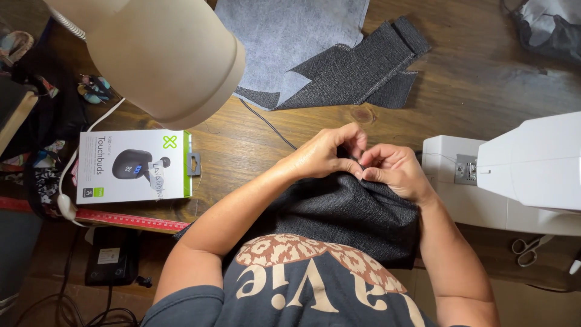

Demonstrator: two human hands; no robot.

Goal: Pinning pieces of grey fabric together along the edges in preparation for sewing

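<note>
White-and-green flat box [134, 166] on table's left

Both my hands meet at the top edge of the dark grey fabric [345, 212]: my left hand [324, 154] and right hand [393, 169] pinch it together, fingertips touching, just beside the white sewing machine [514, 175].

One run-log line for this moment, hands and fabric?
left hand: pinching dark fabric | right hand: pinching same edge | hands: touching | sewing machine: right, apart | white box: left
</note>
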